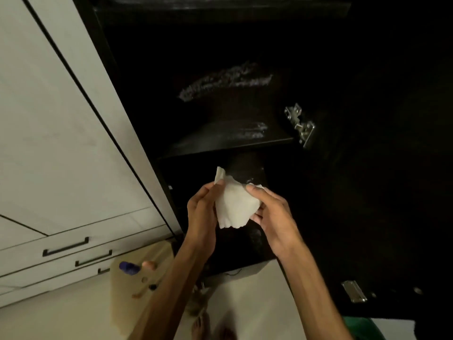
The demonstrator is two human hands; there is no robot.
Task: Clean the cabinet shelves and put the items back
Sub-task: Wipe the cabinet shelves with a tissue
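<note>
Dark and matte, the open cabinet (245, 57) fills most of the view, its inside nearly black. Two shelves show: one flat board (228, 141) at mid-height with a thin front edge, and a higher one (220, 8) near the top of the frame. Pale, streaky smears mark the surfaces, the largest a long chalky smear (225, 82) on the back panel, with fainter ones on both shelves. Two shiny metal hinges sit on the right side, an upper hinge (300, 125) and a lower hinge (354, 290).

In front of the space under the mid shelf, both hands hold one white cloth (235, 204), soft, crumpled and folded over on itself, with wavy edges. The left hand (202, 217) grips its left side, fingers closed on the upper corner. The right hand (274, 214) pinches the right edge, fingers curled around the fabric. The cloth touches no shelf.

To the left stand smooth off-white cupboard doors (61, 119) with thin dark gaps between them, and below them drawers with three slim dark bar handles (65, 247). Lower down, a beige tabletop (127, 303) carries several small blurred objects, among them a blue one (128, 268); what they are cannot be told. A green patch (360, 327) shows at the bottom right.
</note>
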